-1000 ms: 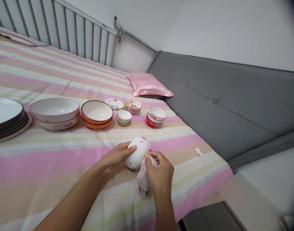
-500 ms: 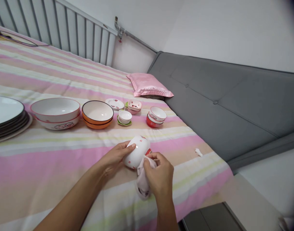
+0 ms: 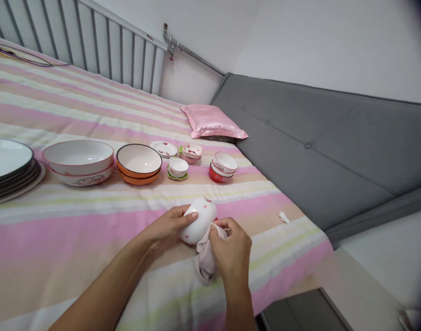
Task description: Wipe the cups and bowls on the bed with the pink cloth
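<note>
A white bowl (image 3: pixel 201 219) with small red prints is tipped on its side, its outside facing me. My left hand (image 3: pixel 171 226) grips it, thumb across the outer wall and the other fingers hidden behind. A pale pinkish cloth (image 3: pixel 206 257) is pinched in my right hand (image 3: pixel 230 246), which presses it against the bowl's base. The cloth's loose end hangs below the fingers. Only a sliver of red shows at the base. Beyond my hands, a stack of small bowls (image 3: pixel 224 163), white above red, stands on the striped bedspread (image 3: pixel 128 230).
Left to right across the bed are stacked plates (image 3: pixel 10 158), large white bowls (image 3: pixel 79 156), orange bowls (image 3: pixel 139 163), small white dishes (image 3: pixel 178 166) and pink dishes (image 3: pixel 191 151). A pink pillow (image 3: pixel 213 122) lies near the grey headboard (image 3: pixel 300 133). A crumpled white scrap (image 3: pixel 284 218) sits near the right edge.
The bowl has turned slightly in my left hand, so less of its red base shows. My right hand has shifted a little to the right with the cloth.
</note>
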`<state>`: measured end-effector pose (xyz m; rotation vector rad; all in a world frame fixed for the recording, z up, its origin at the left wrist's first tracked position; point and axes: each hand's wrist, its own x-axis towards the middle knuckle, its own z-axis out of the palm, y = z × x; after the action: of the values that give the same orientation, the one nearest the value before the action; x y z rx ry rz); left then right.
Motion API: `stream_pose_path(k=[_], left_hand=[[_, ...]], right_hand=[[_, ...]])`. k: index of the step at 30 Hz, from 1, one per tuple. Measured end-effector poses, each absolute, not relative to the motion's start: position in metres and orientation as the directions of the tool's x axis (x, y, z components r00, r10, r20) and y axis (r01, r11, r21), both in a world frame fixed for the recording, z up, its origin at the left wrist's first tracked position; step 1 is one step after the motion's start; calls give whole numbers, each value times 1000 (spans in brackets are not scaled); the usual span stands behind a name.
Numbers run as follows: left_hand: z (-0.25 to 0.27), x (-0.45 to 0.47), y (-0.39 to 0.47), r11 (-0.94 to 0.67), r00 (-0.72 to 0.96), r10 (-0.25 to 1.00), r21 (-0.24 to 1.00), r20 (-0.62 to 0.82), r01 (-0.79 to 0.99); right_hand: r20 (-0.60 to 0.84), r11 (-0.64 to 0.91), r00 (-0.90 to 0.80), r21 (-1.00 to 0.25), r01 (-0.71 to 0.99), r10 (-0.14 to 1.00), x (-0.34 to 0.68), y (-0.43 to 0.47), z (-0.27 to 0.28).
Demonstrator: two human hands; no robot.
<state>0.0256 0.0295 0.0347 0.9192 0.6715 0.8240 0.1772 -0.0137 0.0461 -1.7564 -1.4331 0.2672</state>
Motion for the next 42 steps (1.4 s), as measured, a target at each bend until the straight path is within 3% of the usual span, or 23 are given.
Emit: stream_pose_path(k=[12,17,29,34,42], left_hand=[[36,30,29,317,537,832,916,-142,-247],[32,31,31,317,474,867,904,-154,-286],[31,26,35,290,344,925,884,-161,-367],[28,22,40,285,328,930,885,-163,-367],[26,25,36,324,518,844,899,-135,-294]], right_hand=[[381,-75,368,-601,796,848,183,-11,46],[378,-19,306,-603,798,874,180,-13,47],[227,14,131,-544,839,965,165,-18,43],[141,-62,171,-571,819,975,179,-22,55],[232,-194,403,-602,774,885,212,-11,55]])
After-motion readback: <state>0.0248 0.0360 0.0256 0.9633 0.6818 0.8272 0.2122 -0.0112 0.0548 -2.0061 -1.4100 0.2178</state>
